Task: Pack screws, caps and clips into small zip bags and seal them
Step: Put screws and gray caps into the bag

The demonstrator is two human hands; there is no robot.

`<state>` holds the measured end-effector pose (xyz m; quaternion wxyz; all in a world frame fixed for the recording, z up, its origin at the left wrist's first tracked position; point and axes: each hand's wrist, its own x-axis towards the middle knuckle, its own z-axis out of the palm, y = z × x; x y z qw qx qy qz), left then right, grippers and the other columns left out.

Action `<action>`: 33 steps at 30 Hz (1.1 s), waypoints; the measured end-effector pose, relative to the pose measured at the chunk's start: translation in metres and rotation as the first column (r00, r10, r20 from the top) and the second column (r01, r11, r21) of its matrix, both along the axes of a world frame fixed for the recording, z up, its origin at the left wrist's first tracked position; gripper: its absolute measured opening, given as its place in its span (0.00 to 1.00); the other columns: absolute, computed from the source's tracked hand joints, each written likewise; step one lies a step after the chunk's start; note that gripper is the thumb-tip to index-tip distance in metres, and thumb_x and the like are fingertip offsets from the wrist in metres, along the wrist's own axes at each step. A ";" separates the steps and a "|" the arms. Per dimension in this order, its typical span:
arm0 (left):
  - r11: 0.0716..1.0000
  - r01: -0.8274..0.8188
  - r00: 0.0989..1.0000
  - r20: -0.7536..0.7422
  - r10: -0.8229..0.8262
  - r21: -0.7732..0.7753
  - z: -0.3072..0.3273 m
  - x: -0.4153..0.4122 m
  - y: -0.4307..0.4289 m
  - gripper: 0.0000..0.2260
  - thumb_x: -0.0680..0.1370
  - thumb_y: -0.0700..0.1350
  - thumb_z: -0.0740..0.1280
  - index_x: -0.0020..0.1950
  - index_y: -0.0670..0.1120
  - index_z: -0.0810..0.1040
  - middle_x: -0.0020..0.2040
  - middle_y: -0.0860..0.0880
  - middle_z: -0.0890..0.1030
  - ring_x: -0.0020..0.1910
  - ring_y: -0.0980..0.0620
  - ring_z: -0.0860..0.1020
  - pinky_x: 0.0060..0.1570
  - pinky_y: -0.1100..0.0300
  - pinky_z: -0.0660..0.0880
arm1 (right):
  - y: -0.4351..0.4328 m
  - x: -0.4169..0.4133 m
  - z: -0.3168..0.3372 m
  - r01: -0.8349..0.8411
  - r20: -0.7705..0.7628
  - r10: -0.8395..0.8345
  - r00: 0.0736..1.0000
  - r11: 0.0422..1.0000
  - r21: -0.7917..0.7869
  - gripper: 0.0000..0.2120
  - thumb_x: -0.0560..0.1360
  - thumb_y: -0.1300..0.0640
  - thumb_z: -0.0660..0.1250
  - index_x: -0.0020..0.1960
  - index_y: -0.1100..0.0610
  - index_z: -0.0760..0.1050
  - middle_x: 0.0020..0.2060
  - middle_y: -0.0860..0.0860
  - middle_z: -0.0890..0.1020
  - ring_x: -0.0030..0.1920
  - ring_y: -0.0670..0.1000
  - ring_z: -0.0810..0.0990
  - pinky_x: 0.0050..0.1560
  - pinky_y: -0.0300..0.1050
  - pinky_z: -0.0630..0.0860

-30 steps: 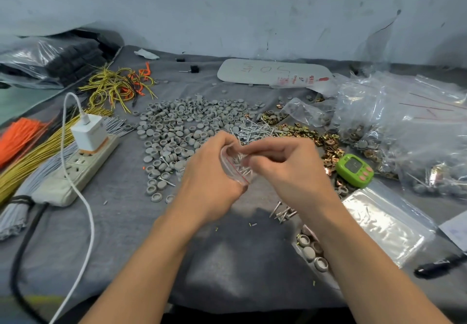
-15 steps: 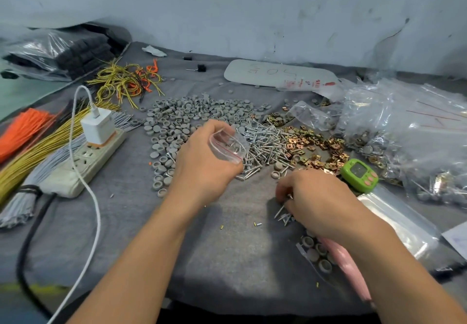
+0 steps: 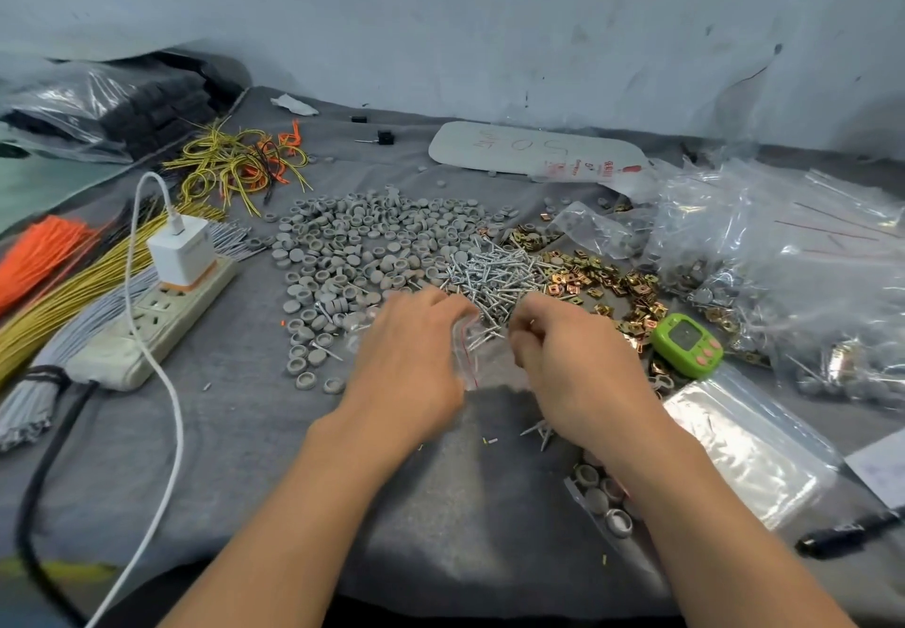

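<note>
- Hands worked close together at the middle of the grey table [image 3: 245,456] as a person packed hardware.
- Left hand [image 3: 406,358] gripped a small zip bag [image 3: 465,348] near its mouth, apparently to keep it open toward the other hand. Several screws lay inside.
- Right hand [image 3: 573,363], fingers curled just beside the bag at its three o'clock, looked set to feed more in. Blur hid whether it pinched anything.
- Screw pile [image 3: 494,270] sat at twelve o'clock from the hands, caps [image 3: 362,245] at eleven and brass clips [image 3: 607,285] at one, all seemingly kept within easy reach.
- Spare bags [image 3: 749,451] waited at four o'clock, near a green counter [image 3: 685,343].
</note>
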<state>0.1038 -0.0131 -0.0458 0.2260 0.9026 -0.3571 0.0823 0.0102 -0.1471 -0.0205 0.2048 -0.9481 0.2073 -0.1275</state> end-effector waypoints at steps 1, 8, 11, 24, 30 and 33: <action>1.000 0.024 1.000 -0.005 -0.024 -0.007 -0.001 -0.003 -0.003 0.23 0.72 0.44 0.75 0.65 0.56 0.76 0.58 0.56 0.76 0.60 0.51 0.72 0.59 0.58 0.70 | 0.003 0.001 0.000 -0.015 0.026 0.015 1.000 1.000 0.000 0.07 0.81 0.52 0.64 0.44 0.46 0.72 0.38 0.44 0.82 0.40 0.51 0.79 0.40 0.48 0.73; 0.958 0.012 0.976 -0.207 -0.074 -0.285 0.003 -0.019 -0.015 0.12 0.67 0.41 0.70 0.46 0.53 0.75 0.41 0.55 0.79 0.40 0.56 0.77 0.36 0.60 0.71 | 0.010 0.007 -0.001 -0.198 0.266 0.113 0.957 0.927 0.317 0.08 0.74 0.61 0.72 0.39 0.50 0.85 0.31 0.43 0.84 0.33 0.43 0.82 0.33 0.37 0.75; 0.947 0.018 0.965 -0.242 -0.101 -0.321 0.006 -0.020 -0.014 0.17 0.67 0.40 0.71 0.51 0.57 0.74 0.40 0.56 0.81 0.39 0.57 0.77 0.34 0.65 0.71 | 0.006 0.007 -0.002 -0.241 0.294 0.135 0.946 0.900 0.362 0.14 0.76 0.59 0.71 0.36 0.44 0.85 0.28 0.41 0.82 0.28 0.40 0.78 0.30 0.34 0.70; 0.805 -0.300 0.923 -0.370 0.108 -0.512 0.018 0.009 0.008 0.32 0.66 0.45 0.78 0.63 0.64 0.68 0.47 0.62 0.80 0.45 0.69 0.78 0.38 0.75 0.68 | -0.021 -0.005 -0.004 0.189 -0.265 -0.201 0.943 0.979 -0.071 0.07 0.77 0.47 0.71 0.46 0.51 0.81 0.43 0.50 0.84 0.44 0.56 0.81 0.43 0.46 0.77; 0.835 -0.305 0.936 -0.304 0.175 -0.459 0.017 0.008 0.008 0.32 0.67 0.45 0.77 0.65 0.63 0.67 0.49 0.59 0.80 0.46 0.60 0.79 0.43 0.64 0.71 | -0.008 -0.003 -0.004 0.102 -0.269 -0.139 0.953 0.984 -0.147 0.04 0.78 0.58 0.66 0.50 0.49 0.75 0.42 0.49 0.81 0.43 0.56 0.77 0.41 0.47 0.69; 0.875 -0.272 0.952 -0.243 0.185 -0.401 0.015 0.005 0.005 0.32 0.69 0.44 0.77 0.67 0.61 0.66 0.52 0.57 0.80 0.51 0.50 0.79 0.52 0.55 0.74 | -0.010 -0.006 -0.004 0.115 -0.239 -0.148 0.960 0.982 -0.147 0.06 0.78 0.59 0.66 0.49 0.48 0.74 0.41 0.48 0.81 0.43 0.56 0.78 0.38 0.47 0.66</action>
